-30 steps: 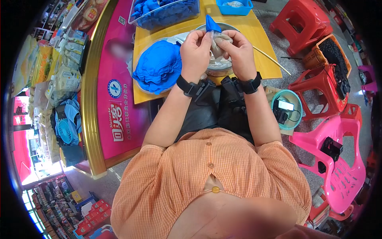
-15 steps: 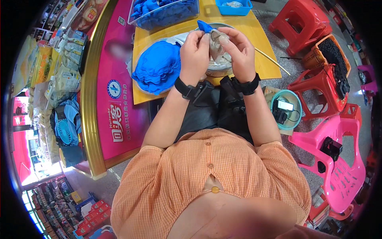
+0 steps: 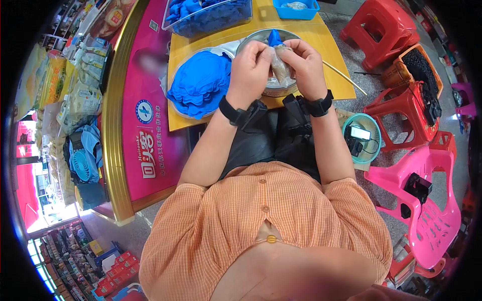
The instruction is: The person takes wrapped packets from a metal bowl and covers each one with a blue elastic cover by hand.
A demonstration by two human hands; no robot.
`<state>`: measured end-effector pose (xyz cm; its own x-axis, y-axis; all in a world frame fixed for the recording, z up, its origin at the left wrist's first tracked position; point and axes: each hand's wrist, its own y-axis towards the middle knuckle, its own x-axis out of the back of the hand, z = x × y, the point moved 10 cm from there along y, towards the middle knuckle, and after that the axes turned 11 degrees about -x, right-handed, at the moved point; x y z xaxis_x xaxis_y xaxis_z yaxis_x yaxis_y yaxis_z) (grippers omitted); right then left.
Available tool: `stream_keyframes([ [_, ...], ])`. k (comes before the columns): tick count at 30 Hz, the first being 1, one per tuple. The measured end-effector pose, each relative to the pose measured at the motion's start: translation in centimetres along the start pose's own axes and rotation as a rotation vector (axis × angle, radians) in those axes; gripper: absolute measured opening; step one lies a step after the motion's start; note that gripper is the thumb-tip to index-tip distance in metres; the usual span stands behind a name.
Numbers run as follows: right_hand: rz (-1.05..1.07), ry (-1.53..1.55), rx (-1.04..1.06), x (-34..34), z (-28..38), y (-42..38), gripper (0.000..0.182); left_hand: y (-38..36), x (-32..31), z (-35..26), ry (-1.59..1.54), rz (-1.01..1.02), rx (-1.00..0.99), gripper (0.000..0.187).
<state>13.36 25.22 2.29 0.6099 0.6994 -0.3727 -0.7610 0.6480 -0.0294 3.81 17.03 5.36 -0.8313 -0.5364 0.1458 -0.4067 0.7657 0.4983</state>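
Over a round metal bowl [image 3: 249, 42], a small clear plastic bag [image 3: 281, 70] hangs between my hands. A bright blue piece [image 3: 274, 38] sticks up from its top. My left hand [image 3: 251, 69] pinches the bag's left edge near the top, while my right hand [image 3: 308, 66] has thumb and fingers closed on its right side. What lies inside the bag looks brownish, but I cannot make it out. Just left of my left hand, a heap of thin blue pieces [image 3: 198, 83] fills a round tray.
Behind stands a clear plastic bin [image 3: 211, 25] of blue pieces, with a light blue basket [image 3: 296, 9] to its right. A thin stick [image 3: 345, 79] juts past the yellow table's [image 3: 321, 42] right edge. Red stools [image 3: 384, 30], a pink chair [image 3: 427, 195] and a turquoise basket [image 3: 374, 150] are on the right.
The blue piece has gone from tilting left to standing upright above the bag. Both hands have turned slightly, and the bag now hangs longer between them.
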Motion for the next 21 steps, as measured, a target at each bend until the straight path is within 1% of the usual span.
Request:
stream_keyframes([
  [1, -0.161, -0.077, 0.128, 0.9, 0.8, -0.2, 0.019, -0.2, -0.3, 0.3, 0.0, 0.001, 0.001, 0.01],
  [2, -0.321, -0.155, 0.256, 1.7, 1.7, -0.8, 0.018, -0.2, -0.5, -1.3, 0.232, 0.005, -0.208, 0.011],
  [3, -0.321, -0.155, 0.256, 1.3, 1.7, -0.9, 0.018, -0.4, -1.1, -3.2, 0.464, 0.007, -0.418, 0.013],
  [4, -0.414, -0.238, 0.306, 1.4, 2.4, -1.5, 0.016, -0.5, -1.0, -4.0, 0.482, -0.034, -0.514, 0.013],
  [5, -0.509, -0.321, 0.358, 1.7, 3.2, -2.3, 0.015, -0.6, -1.1, -4.0, 0.48, -0.034, -0.515, 0.013],
  [6, -0.512, -0.322, 0.36, 1.8, 3.6, -2.5, 0.015, -0.4, -0.5, -2.7, 0.381, -0.048, -0.333, 0.012],
  [7, -0.357, -0.168, 0.264, 1.4, 2.9, -1.8, 0.016, -0.4, -0.1, -1.1, 0.282, -0.062, -0.149, 0.011],
  [8, -0.199, -0.015, 0.168, 0.7, 2.1, -1.3, 0.017, -0.2, 0.1, -1.1, 0.283, -0.063, -0.15, 0.011],
  [9, -0.196, -0.014, 0.168, 0.7, 2.4, -1.4, 0.017, 0.0, 0.7, -0.9, 0.232, -0.1, -0.134, 0.01],
  [11, 0.034, 0.204, 0.056, -0.9, 1.8, -1.0, 0.022, 0.2, 1.4, -0.9, 0.182, -0.14, -0.119, 0.009],
  [12, 0.034, 0.113, 0.072, -0.9, 1.5, -0.8, 0.027, 0.4, 1.6, -1.7, 0.172, -0.145, -0.166, 0.01],
  [13, 0.035, 0.113, 0.073, -0.8, 1.3, -0.7, 0.027, 0.4, 1.7, -2.3, 0.161, -0.149, -0.213, 0.01],
  [15, 0.062, 0.043, 0.107, -1.2, 1.5, -0.8, 0.025, 0.3, 1.9, -1.9, 0.138, -0.123, -0.209, 0.01],
  [17, 0.039, 0.077, 0.113, -1.4, 2.0, -1.0, 0.023, 0.1, 0.9, -0.3, -0.134, -0.027, -0.002, 0.01],
  [18, 0.017, 0.11, 0.118, -1.3, 2.3, -1.2, 0.021, 0.2, 1.1, -0.6, -0.135, -0.025, -0.003, 0.01],
  [19, 0.016, 0.109, 0.118, -1.0, 2.3, -1.1, 0.021, 0.2, 0.7, -0.7, -0.202, 0.009, 0.033, 0.01],
  [20, 0.067, 0.111, 0.04, -1.1, 1.6, -0.9, 0.019, 0.2, 0.3, -0.7, -0.269, 0.042, 0.07, 0.01],
  [21, 0.119, 0.113, -0.039, -1.3, 0.9, -0.8, 0.017, 0.3, 0.5, -0.9, -0.269, 0.041, 0.07, 0.01],
])
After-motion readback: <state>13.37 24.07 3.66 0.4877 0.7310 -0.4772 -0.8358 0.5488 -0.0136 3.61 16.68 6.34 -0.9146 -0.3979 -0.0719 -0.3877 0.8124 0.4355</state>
